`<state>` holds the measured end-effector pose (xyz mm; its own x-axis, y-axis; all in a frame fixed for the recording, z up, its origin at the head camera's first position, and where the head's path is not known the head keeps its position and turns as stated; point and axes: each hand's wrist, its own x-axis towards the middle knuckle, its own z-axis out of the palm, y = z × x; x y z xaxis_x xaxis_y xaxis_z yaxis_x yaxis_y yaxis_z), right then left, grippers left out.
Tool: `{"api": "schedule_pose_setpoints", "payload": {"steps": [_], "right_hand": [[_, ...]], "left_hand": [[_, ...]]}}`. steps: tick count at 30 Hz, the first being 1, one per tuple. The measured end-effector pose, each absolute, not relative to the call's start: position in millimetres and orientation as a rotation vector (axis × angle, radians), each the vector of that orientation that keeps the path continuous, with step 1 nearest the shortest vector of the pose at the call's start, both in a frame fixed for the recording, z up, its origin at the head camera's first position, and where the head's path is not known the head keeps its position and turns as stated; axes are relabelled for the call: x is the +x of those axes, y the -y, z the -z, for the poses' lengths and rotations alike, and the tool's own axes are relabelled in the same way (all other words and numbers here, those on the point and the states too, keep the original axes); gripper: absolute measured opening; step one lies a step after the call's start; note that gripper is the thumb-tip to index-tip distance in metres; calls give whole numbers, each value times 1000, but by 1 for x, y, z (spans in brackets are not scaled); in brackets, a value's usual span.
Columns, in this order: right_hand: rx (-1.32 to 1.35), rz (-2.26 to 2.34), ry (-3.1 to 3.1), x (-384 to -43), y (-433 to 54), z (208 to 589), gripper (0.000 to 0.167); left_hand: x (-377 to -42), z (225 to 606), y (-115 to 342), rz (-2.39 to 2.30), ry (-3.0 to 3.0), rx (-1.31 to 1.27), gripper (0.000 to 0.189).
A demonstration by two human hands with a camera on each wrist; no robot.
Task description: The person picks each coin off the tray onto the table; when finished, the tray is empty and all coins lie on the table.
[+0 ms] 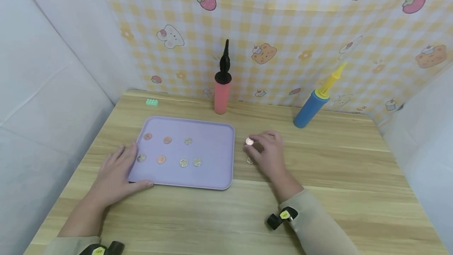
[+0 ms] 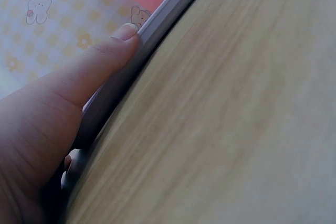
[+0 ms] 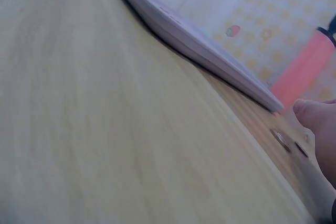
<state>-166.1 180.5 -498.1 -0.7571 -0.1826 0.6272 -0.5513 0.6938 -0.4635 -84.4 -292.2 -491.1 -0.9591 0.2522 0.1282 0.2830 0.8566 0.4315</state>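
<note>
A copper-coloured coin [image 1: 249, 141] is pinched between the thumb and index finger of my right hand [image 1: 266, 152], just right of the purple tray [image 1: 216, 148]. A silvery coin [image 1: 249, 160] lies on the table beneath that hand, partly covered by it. Three copper coins, one of them a copper coin [image 1: 161, 159] in the front row, and several silvery coins lie spread in the tray. At the tray's near left corner rests my left hand [image 1: 115, 176], fingers straight along the left edge. Its thumb [image 2: 105, 59] touches the front rim in the left wrist view.
A pink hand pump [image 1: 221, 95] with a black top stands behind the tray. A blue hand pump [image 1: 309, 109] with a yellow nozzle leans against the patterned cloth at the back right. The small mint-green toy brick [image 1: 152, 102] lies near the table's far left edge.
</note>
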Motion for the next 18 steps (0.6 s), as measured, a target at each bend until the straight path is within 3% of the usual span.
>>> {"api": "schedule_pose_setpoints", "payload": {"steps": [18], "right_hand": [[328,-788,2438,-168,-224,502,32]], "left_hand": [[-85,489,290,708,2960,-417,134]]}}
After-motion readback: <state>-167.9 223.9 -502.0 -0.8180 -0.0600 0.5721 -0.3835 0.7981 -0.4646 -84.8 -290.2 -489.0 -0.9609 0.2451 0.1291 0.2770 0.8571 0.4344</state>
